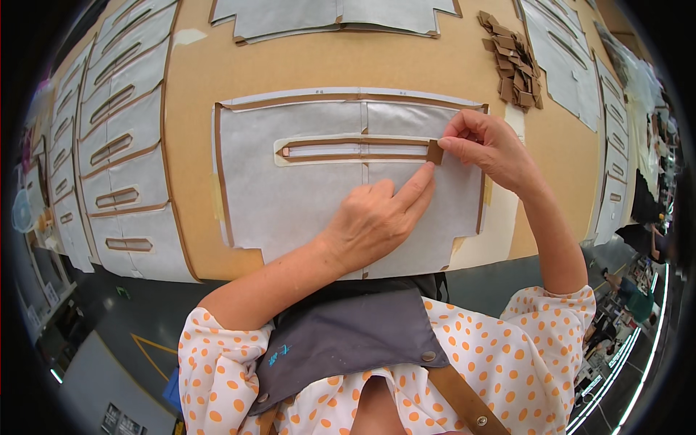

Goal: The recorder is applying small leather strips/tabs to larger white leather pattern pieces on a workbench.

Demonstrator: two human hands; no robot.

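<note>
A silver-grey fabric panel [290, 203] with brown strips along its edges lies flat in front of me. In its upper middle is a long narrow slot [326, 151], framed by brown strips and a pale border. A small brown rectangular piece [435, 151] sits across the slot's right end. My right hand [489, 148] pinches this piece at its upper right corner between thumb and forefinger. From below, my left hand [380, 217] reaches over the panel, its index finger stretched out and its tip at the piece's lower edge. The other left fingers are curled and hold nothing.
A heap of small brown pieces [516, 65] lies at the far right on the tan tabletop [196, 94]. Similar slotted panels [127, 181] overlap in rows at the left, and more panels [562, 58] lie at the right. Another panel [290, 18] is at the far edge.
</note>
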